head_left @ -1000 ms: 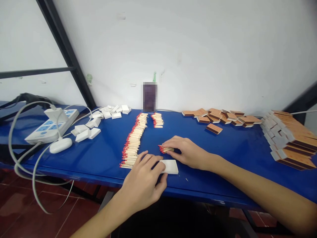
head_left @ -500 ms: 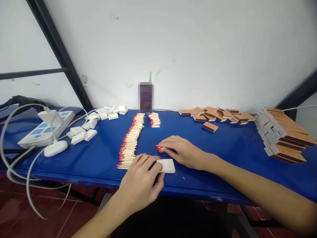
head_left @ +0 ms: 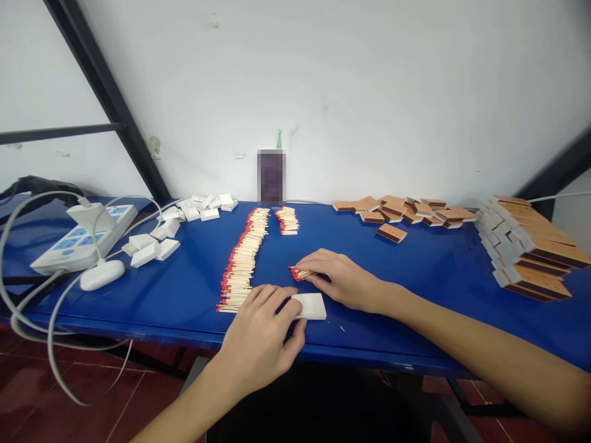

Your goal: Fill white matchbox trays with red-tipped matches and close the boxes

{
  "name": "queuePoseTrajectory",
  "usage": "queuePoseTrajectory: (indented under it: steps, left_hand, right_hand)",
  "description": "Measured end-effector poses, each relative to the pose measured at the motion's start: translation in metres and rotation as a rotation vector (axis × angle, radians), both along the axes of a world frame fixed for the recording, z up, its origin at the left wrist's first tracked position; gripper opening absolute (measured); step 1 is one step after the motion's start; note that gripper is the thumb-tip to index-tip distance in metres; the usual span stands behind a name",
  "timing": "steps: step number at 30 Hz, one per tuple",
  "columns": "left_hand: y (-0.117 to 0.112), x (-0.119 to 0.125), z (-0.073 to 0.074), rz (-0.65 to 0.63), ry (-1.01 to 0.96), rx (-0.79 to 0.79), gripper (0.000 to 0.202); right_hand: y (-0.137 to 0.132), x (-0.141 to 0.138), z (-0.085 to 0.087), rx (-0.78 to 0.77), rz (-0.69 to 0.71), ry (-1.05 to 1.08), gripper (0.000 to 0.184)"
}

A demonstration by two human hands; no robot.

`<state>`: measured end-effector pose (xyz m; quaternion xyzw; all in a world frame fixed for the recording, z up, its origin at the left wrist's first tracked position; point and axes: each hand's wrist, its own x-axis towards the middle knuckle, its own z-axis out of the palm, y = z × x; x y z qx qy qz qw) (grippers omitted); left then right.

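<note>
Wooden matches (head_left: 299, 273) in right hand (head_left: 344, 283); left hand (head_left: 261, 341) grips tray (head_left: 311, 306).

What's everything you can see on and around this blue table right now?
table: one, blue, across the view
long match row: one, red-tipped, table centre
short match row: one, red-tipped, behind it
match bunch: one, red-tipped, front centre
loose tray: one, white, front edge
tray pile: many, white, back left
sleeves: many, brown, back right
stacked boxes: many, brown-white, far right
power strip: one, white-blue, far left
left hand: one, bare, gripping loose tray
right hand: one, bare, fingers closed on match bunch
</note>
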<state>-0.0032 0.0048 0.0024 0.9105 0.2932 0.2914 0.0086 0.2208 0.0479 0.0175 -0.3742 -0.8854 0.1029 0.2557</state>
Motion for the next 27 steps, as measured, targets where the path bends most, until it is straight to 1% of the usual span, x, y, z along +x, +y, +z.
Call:
queuePoseTrajectory:
  steps: [5,11,18,22,27]
  left_hand:
    - [0.0001,0.0010,0.0016,0.019,-0.019,-0.014,0.011]
    - [0.0006,0.0007,0.0010,0.024,-0.041,-0.012,0.009]
    - [0.0007,-0.0020,0.0043,0.005,-0.084,-0.138,0.008]
    - [0.0003,-0.0026,0.0047,0.034,-0.092,-0.171,0.020]
    - [0.0019,-0.0024,-0.0001,0.077,-0.144,-0.182,0.037]
  right_hand:
    - [0.0003,-0.0004,-0.0011,0.029,0.005,0.031,0.024]
    - [0.0018,0.0003,-0.0030,0.066,0.016,0.054,0.024]
    - [0.0007,0.0009,-0.0013,0.082,0.017,0.054,0.024]
    - [0.0008,0.0022,-0.0003,0.124,0.007,0.056,0.024]
    - [-0.0013,0.0014,0.0015,0.171,0.019,0.089,0.021]
